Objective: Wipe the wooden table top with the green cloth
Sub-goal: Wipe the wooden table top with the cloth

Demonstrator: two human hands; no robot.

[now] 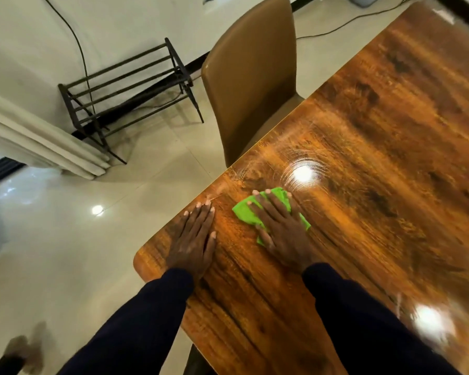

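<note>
A glossy wooden table top (pixel 377 147) fills the right half of the head view, with curved wipe streaks around a lamp reflection. A bright green cloth (pixel 245 211) lies flat on it near the table's left edge. My right hand (pixel 280 228) presses down on the cloth with spread, straight fingers and covers most of it. My left hand (pixel 197 236) rests flat on the bare wood just left of the cloth, fingers straight and together, close to the table's corner.
A tan padded chair (pixel 249 77) stands tucked against the table's left edge beyond my hands. On the shiny tiled floor at the left are a dark metal rack (pixel 125 90) and a cable along the wall. A pale curtain (pixel 38 136) hangs at the far left.
</note>
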